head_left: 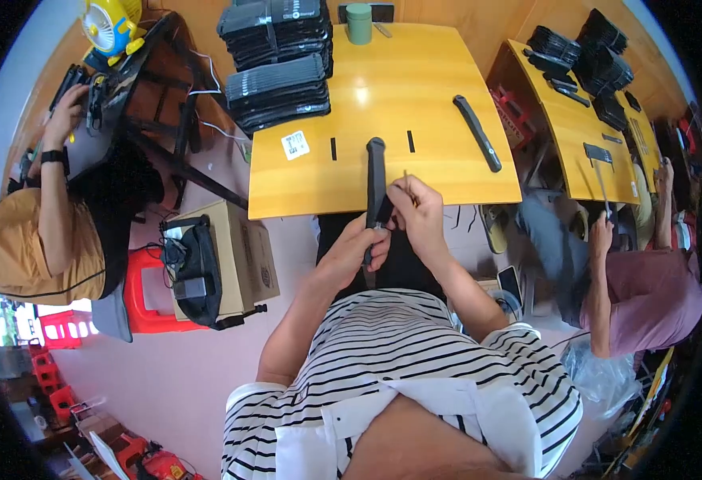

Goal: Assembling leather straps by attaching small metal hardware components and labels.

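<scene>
My left hand [351, 254] is closed round the near part of a long black padded strap [376, 168] with a rounded end. Its far half lies over the front edge of the yellow table [439, 72]. Close beside it, my right hand [420, 214] is pinched, its fingertips against the strap's right side. A thin dark tip sticks up from those fingers; what it belongs to is too small to tell. A similar black strap [477, 134] lies slantwise on the table's right. Two short black strips, a left one [333, 149] and a right one [412, 142], flank the held strap.
Tall stacks of flat black goods [277, 84] stand at the back left, near a green canister [359, 24]. A white label [295, 145] is on the table. A cardboard box [235, 252] stands left of me. Other people work at tables on both sides.
</scene>
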{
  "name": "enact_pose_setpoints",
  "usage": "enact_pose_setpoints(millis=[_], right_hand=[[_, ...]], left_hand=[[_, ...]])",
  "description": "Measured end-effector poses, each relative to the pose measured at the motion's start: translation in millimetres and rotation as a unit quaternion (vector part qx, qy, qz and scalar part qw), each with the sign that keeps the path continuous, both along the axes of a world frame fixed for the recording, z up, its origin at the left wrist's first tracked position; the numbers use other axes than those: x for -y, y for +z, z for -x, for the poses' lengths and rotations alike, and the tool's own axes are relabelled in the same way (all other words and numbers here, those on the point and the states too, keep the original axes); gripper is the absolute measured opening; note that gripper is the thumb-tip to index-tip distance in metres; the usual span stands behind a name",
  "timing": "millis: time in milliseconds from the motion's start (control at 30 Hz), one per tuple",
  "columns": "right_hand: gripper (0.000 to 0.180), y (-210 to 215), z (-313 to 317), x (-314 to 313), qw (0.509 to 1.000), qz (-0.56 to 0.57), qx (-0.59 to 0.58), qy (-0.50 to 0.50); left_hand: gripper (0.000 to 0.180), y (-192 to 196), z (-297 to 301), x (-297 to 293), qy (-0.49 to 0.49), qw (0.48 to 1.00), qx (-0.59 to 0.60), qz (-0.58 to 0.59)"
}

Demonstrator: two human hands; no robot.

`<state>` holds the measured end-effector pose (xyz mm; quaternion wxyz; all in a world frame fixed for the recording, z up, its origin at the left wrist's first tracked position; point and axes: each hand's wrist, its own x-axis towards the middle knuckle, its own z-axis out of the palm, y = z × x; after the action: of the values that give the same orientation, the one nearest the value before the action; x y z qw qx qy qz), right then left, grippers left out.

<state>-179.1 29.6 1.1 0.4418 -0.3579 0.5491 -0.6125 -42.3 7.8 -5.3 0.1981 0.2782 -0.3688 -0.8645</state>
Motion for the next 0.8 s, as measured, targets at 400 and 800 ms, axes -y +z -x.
enact_pose_setpoints(millis=[400, 800], right_hand=[[0.012, -17.3, 144.2, 173.6, 0.954, 0.093, -0.024, -0.282], [0.012, 78.2, 204.4, 114.4, 0.974, 0.179, -0.040, -0.133]], left_hand=[[0.006, 3.5, -19.4, -3.6, -0.080, 0.978, -0.139, -0.135], [0.032, -16.6, -92.3, 15.4, 0.213, 0.969, 0.112, 0.047]])
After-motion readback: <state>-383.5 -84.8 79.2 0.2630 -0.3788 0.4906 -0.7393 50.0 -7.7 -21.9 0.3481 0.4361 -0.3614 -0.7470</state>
